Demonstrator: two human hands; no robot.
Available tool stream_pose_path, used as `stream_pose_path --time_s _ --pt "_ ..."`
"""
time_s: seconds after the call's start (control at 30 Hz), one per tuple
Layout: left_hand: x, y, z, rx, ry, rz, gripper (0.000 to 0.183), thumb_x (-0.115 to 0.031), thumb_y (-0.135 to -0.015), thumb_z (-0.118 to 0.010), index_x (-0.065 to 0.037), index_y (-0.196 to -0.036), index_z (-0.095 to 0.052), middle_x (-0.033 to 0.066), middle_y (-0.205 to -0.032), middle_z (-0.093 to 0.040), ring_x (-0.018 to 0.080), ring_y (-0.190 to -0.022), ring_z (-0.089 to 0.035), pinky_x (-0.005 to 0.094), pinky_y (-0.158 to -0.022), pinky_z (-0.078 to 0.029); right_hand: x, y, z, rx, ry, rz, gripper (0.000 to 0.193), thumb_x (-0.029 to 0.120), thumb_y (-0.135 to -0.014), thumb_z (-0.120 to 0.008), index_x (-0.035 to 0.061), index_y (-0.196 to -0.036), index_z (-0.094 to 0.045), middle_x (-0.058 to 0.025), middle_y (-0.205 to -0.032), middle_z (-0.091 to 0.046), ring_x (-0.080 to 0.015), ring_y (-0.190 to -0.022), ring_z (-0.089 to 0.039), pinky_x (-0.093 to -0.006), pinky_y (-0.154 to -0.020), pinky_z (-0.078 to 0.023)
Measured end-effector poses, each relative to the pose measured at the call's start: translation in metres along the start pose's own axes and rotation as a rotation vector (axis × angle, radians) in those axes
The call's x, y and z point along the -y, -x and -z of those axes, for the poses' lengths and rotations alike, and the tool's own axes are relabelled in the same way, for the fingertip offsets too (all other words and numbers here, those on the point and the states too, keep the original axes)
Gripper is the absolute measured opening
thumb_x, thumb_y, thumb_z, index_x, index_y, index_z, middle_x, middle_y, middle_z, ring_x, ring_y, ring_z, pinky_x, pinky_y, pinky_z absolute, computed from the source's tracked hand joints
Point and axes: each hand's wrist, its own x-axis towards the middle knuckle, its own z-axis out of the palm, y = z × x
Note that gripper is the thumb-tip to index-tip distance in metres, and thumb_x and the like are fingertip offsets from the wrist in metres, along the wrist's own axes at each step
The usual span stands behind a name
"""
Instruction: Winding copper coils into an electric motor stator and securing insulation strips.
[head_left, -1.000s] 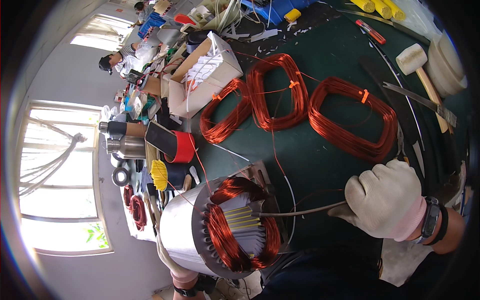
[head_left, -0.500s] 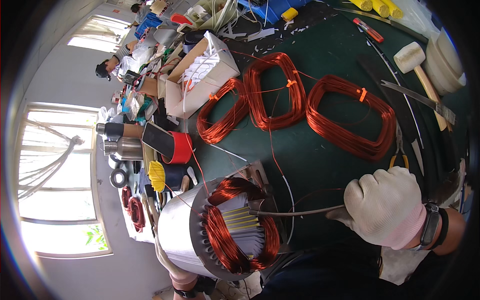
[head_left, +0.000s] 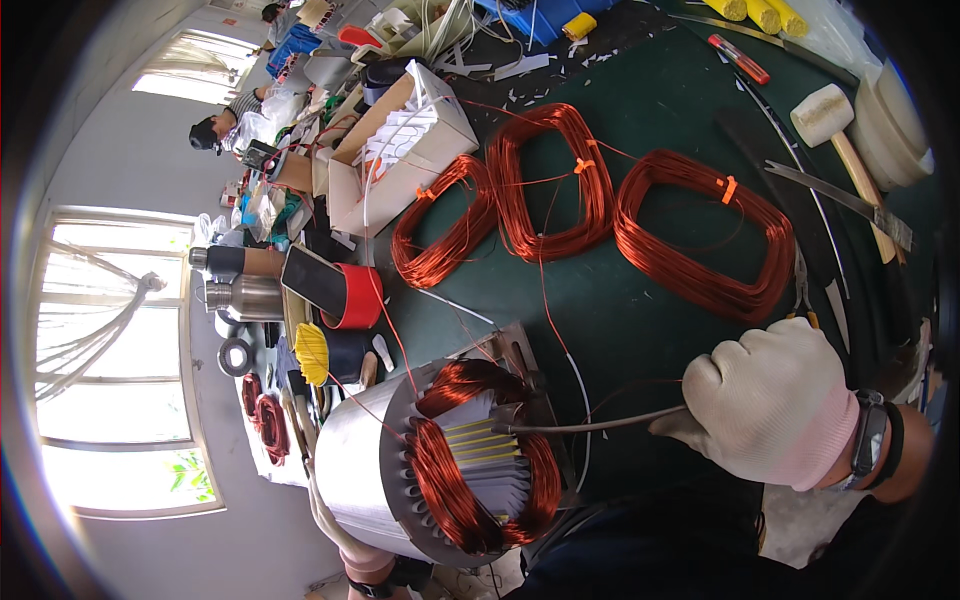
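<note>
My gloved right hand (head_left: 765,405) is closed in a fist around the end of a long thin metal tool (head_left: 610,422). The tool's wider flat head reaches into the bore of a motor stator (head_left: 350,465), by the slots with yellow-edged liners (head_left: 480,440). Bundles of copper winding wire (head_left: 445,490) curve around the stator's near opening. My gloved left hand (head_left: 338,528) lies along the stator's left flank, its fingers stretched out and partly hidden behind it. Thin wires run from the windings to three tied copper coils, including the right one (head_left: 700,290).
On the green tabletop (head_left: 670,90) lie pliers (head_left: 800,280), a white-headed mallet (head_left: 822,115), a metal blade (head_left: 840,195) and a red cutter (head_left: 738,58). A cardboard box (head_left: 455,110) of white slips stands beyond the coils. A phone (head_left: 315,275) leans left, near bottles (head_left: 245,297).
My right hand and the tool have shifted very slightly, with the fist now over the pliers' handles. The stator and my left hand look almost unchanged.
</note>
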Motion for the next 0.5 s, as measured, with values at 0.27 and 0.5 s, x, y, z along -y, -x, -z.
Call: stream_pose_path --time_s 0.27,0.5 --pt "-0.009 -0.007 -0.009 0.114 -0.262 -0.035 0.060 -0.038 -0.114 -0.037 0.001 -0.161 -0.036 0.0196 -0.153 -0.053 0.0331 -0.136 -0.058 0.0494 -0.112 -0.053 -0.018 -0.029 -0.011 0.010 -0.038 0.155 0.044 0.050 -0.093 -0.072 0.0099 -0.074 -0.065 -0.0047 -0.059 -0.061 -0.0238 -0.051 -0.066 -0.0382 -0.050 -0.049" --pt "-0.005 -0.016 -0.008 0.086 -0.639 -0.113 0.063 -0.041 -0.113 -0.036 0.005 -0.156 -0.040 0.0218 -0.146 -0.059 0.0313 -0.126 -0.066 0.0472 -0.107 -0.058 -0.018 -0.028 -0.001 -0.003 -0.042 0.173 0.037 0.041 -0.092 -0.072 0.0090 -0.074 -0.065 -0.0045 -0.058 -0.061 -0.0218 -0.050 -0.065 -0.0362 -0.049 -0.048"
